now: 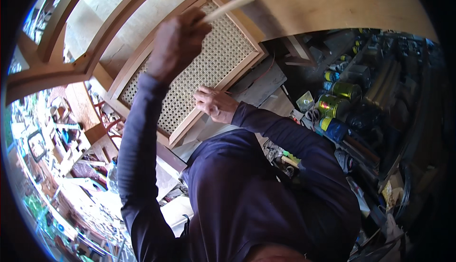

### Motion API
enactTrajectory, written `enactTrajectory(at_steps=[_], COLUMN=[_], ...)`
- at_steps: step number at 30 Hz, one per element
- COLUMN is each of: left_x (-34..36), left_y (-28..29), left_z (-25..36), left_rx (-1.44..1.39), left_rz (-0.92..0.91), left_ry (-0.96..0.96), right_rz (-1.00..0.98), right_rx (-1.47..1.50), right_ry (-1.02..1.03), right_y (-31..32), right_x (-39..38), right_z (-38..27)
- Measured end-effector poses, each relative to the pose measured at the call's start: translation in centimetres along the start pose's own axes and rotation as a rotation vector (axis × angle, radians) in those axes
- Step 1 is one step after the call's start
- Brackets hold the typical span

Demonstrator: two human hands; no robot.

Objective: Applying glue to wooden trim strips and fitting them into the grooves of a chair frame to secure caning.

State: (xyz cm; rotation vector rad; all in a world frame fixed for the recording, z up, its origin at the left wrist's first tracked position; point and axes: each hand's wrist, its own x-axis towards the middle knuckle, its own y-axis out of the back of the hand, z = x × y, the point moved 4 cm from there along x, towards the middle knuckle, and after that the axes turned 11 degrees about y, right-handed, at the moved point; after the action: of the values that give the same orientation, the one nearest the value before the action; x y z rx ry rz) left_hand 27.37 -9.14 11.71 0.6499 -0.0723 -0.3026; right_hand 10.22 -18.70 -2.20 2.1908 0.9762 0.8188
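Note:
My left hand [176,43] is closed round a pale wooden stick [232,5], raised over the far part of a panel. The stick points to the upper right and its end looks slanted. Below it lies woven cane mesh [209,67], set in a light brown wooden frame [190,125]. At the near side of the panel my right hand [216,105] rests with curled fingers against the cane and the frame's edge. Whether something small is pinched in those fingers is hidden.
Curved wooden rails [111,22] rise at the upper left, and a broad wooden board [342,0] spans the upper right. Jars and cans [332,105] crowd the dark right side. Wood offcuts and clutter [66,133] fill the bright left side.

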Motion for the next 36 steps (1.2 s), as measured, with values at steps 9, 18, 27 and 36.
enactTrajectory(at_steps=[9,18,27,36], left_x=[-17.7,-35.1,-35.8,-37.0], left_y=[10.3,3.3,0.2,-0.7], left_z=[-5.2,-11.1,-14.6,-16.2], left_rx=[0.007,0.235,0.183,-0.023], left_rz=[0.334,0.447,0.328,0.210], left_ry=[0.485,0.840,1.126,1.106], right_rz=[0.016,-0.054,-0.044,-0.088], right_rx=[0.006,0.000,0.014,-0.045], right_ry=[0.043,0.069,0.056,-0.039], right_y=[0.5,0.4,0.3,0.0], right_x=[0.7,1.6,1.7,1.7], right_z=[-0.1,-0.7,-0.5,-0.5])
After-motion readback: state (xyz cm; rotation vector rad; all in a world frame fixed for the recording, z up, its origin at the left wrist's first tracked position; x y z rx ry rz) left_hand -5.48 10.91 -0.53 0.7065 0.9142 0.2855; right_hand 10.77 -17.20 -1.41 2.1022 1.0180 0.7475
